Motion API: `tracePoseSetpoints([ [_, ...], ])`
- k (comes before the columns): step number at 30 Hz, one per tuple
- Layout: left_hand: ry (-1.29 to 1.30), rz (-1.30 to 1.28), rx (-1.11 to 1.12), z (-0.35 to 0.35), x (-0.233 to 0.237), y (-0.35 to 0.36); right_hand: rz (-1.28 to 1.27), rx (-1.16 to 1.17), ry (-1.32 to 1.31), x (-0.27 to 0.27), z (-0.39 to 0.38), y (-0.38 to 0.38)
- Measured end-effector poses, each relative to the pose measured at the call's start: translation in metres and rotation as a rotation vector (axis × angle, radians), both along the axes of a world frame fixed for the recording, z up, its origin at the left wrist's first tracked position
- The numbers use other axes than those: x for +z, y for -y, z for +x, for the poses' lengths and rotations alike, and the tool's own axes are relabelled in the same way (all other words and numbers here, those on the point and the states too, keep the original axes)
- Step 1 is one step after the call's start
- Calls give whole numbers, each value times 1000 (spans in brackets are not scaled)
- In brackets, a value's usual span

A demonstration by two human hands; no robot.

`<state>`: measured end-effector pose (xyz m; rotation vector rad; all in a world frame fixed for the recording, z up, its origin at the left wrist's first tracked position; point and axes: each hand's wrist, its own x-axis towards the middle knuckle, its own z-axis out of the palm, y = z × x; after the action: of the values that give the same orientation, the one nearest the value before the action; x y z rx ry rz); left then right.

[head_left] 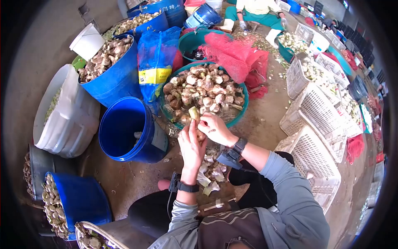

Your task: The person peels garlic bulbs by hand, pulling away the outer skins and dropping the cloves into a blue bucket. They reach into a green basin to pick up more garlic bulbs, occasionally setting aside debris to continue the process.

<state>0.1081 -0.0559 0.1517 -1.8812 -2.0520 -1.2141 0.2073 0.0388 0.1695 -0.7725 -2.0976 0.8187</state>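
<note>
Both hands are closed around one bulb that looks like fresh garlic, with a thick pale green stem (pixel 193 113) pointing away from me. My left hand (pixel 192 149) grips it from the left side, fingers pointing forward. On the right, my right hand (pixel 216 128) pinches at its upper part; its fingertips hide some of the bulb. Just beyond the hands stands a green tub (pixel 245 99) heaped with brown-and-white bulbs (pixel 203 85) in some water. Below the hands, torn pale skins (pixel 211 182) lie on the floor between my legs.
A blue bucket (pixel 124 128) stands at left, beside a white barrel (pixel 62 116) and blue barrels (pixel 116 79) of bulbs. Red netting (pixel 236 58) drapes behind the tub. White crates (pixel 315 162) line the right side. Farther back, a person in green trousers (pixel 259 20) sits working.
</note>
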Motion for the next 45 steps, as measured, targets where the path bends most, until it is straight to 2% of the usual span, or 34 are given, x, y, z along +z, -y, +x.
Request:
tracePoseSetpoints([
  [1,0,4,-6,3,5,5,-22,-1,-1,3,6,5],
  [3,227,40,-175,6,15,14,-54,-11,3,3,18,11],
  [4,393,-31,-240,7,15,17,-52,-16,2,-1,22,14],
  [6,827,-69,-434,7,3,16,-338,-13,-138,-9,30,21],
  [7,827,-70,-436,12,1,20,-346,-61,-124,-14,31,25],
  [8,1064,-57,-491,19,-1,22,-346,-63,-126,-19,36,30],
  [9,1299,-42,-544,26,2,24,-663,8,-297,-9,41,40],
  [10,1296,-43,-545,31,6,26,-978,84,-468,-1,45,47],
  [11,1276,3,-516,36,8,29,-1032,180,-536,0,50,51],
  [14,1185,55,-431,41,-4,25,-1127,290,-519,4,58,49],
  [16,1057,167,-283,46,-5,19,-1100,314,-498,-7,55,46],
  [18,1051,218,-267,50,-12,13,-1056,186,-515,-15,47,50],
  [20,1196,288,-159,49,-18,7,-1083,145,-546,-16,43,52],
  [23,1840,64,-101,34,-1,4,-41,-8,-213,-26,47,51],
  [24,2029,-36,-109,29,12,6,-52,1,-215,-28,47,46],
  [26,1935,-19,-115,21,6,5,-29,122,-305,-30,47,33],
  [27,1813,-42,-144,20,4,3,-723,303,-419,-15,50,37],
  [28,1694,-65,-161,20,0,4,-840,342,-325,-18,51,41],
  [29,1607,-153,-165,18,-8,0,-953,302,-372,-26,50,40],
  [30,1438,-152,-78,22,-4,-3,-1063,273,-414,-34,46,38],
  [31,1256,-86,-172,24,0,5,-1150,247,-527,-36,40,38],
  [32,968,0,-150,27,-18,2,-1240,220,-635,-36,35,41],
  [33,154,205,2,24,0,3,-1272,252,-673,-29,37,45],
  [34,147,281,-47,18,-1,3,-1303,276,-710,-23,42,48],
  [35,562,257,-103,18,-12,3,-1003,174,-451,-24,42,47],
  [36,981,237,-167,20,-22,2,-688,76,-210,-26,43,45],
  [37,1185,192,-125,25,-15,4,-17,32,-47,-27,43,35],
  [39,1544,99,-61,29,-10,4,-139,89,-281,-34,32,33],
  [40,1587,1,-53,30,-5,3,-211,127,-381,-27,24,39],
  [41,1455,-97,-109,35,-2,8,-788,185,-437,-16,34,47],
  [42,1091,-7,-157,34,-12,8,-779,70,-456,-48,36,33],
  [43,855,83,-150,32,-13,9,-857,-3,-541,-41,35,38],
  [44,778,71,-107,25,-10,13,-879,74,-446,-33,42,38],
  [45,556,103,-99,18,0,19,-853,50,-293,-22,45,40],
])
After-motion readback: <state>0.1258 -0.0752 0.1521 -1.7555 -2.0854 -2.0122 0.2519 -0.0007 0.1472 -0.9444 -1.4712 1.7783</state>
